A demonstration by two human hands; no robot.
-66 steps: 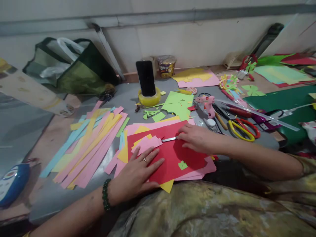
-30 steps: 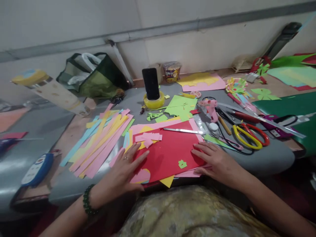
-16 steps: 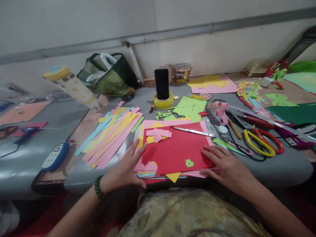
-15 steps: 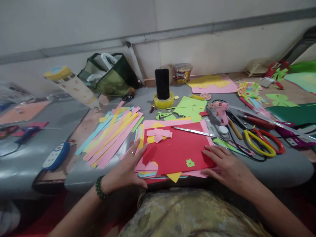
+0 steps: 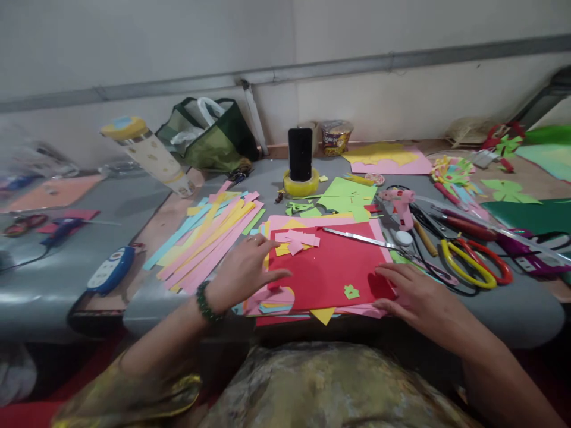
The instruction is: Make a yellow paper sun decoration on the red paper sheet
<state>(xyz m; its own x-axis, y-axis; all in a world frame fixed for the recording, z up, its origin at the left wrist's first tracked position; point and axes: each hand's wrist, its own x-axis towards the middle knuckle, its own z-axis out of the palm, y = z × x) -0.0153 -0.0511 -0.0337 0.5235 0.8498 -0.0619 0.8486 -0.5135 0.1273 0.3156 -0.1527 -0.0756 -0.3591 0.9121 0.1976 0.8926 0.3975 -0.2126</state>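
Left hand (image 5: 245,270) and right hand (image 5: 422,294), both empty, at one red sheet (image 5: 332,267).
The left is held half open above the sheet's left edge, contact unclear; the right is rested at its right edge, fingers slightly parted. Containers: one bag (image 5: 214,139), beyond the left hand, with white plastic (image 5: 185,138) held inside; one lidded bottle (image 5: 154,157), nearer that hand, contents hidden; one cup (image 5: 335,139), far beyond both hands, contents unseen. One phone (image 5: 300,154) is propped in one tape roll (image 5: 301,185). Between the hands, one green scrap (image 5: 351,292) is laid on the sheet. Beyond the right, one glue gun (image 5: 402,208) is placed.
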